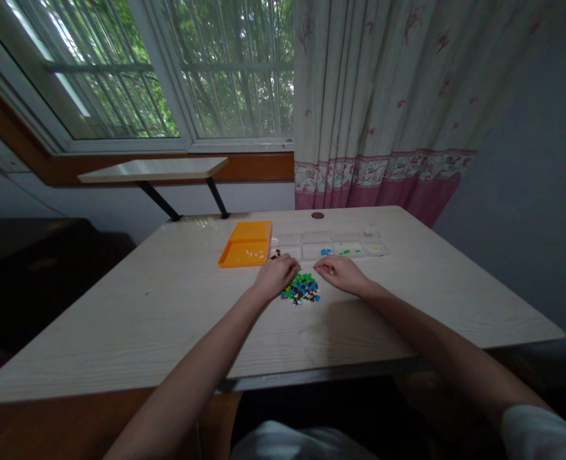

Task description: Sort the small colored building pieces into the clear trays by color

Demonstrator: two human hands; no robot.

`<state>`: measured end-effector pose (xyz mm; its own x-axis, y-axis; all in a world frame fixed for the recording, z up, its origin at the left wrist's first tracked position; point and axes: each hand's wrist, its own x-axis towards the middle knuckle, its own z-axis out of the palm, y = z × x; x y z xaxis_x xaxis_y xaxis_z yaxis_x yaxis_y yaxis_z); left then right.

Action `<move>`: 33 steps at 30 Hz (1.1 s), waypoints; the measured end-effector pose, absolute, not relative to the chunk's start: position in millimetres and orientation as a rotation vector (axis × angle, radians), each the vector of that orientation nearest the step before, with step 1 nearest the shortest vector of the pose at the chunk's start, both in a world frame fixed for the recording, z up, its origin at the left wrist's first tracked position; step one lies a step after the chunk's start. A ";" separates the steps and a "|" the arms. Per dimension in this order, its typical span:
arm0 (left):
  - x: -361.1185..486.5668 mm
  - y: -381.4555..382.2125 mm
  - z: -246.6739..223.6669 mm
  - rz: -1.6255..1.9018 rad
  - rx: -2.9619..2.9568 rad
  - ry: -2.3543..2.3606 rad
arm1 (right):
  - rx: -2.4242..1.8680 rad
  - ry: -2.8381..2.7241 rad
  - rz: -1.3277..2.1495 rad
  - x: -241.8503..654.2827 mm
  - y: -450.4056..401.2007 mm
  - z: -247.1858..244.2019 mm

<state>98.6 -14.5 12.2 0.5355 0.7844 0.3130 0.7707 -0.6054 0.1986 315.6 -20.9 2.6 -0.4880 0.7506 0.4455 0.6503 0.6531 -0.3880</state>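
Observation:
A heap of small coloured pieces (301,289), green, blue, dark brown and pale, lies on the table between my hands. My left hand (277,277) rests at the heap's upper left edge with its fingers curled together. To the right, just above the table, my right hand (343,273) is closed in a pinch, apart from the heap. Anything in either set of fingers is too small or hidden to make out. Behind them is a clear compartment tray (317,237). Its front sections hold dark brown bits (276,254), blue pieces (326,252), green pieces (350,251) and a little yellow.
An orange two-part tray (247,225) stands left of the clear tray, with several white pieces (253,253) in its front section. A raised shelf (153,168) on black legs is at the back left. A round brown disc (317,216) sits near the table's (144,332) back edge.

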 end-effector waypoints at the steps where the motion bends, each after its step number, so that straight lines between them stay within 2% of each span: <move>1: 99.2 -16.1 13.8 0.623 2.720 1.342 | -1.076 -2.276 0.234 314.2 -21.8 2.7; 9: 106.3 -26.3 20.4 0.786 2.709 1.085 | -1.062 -2.273 0.250 304.0 -25.2 1.5; 27: 102.9 -25.5 21.6 0.842 2.662 1.089 | -1.001 -2.236 0.113 308.1 -29.0 6.8; 33: 87.0 -15.4 18.1 0.636 2.741 1.221 | -1.073 -2.023 0.037 324.0 -29.2 19.1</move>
<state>87.0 -15.4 18.1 0.5977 0.7258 0.3407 0.6948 -0.6809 0.2315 324.0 -29.2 19.1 -0.2950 0.6986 0.6519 0.6743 0.6355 -0.3760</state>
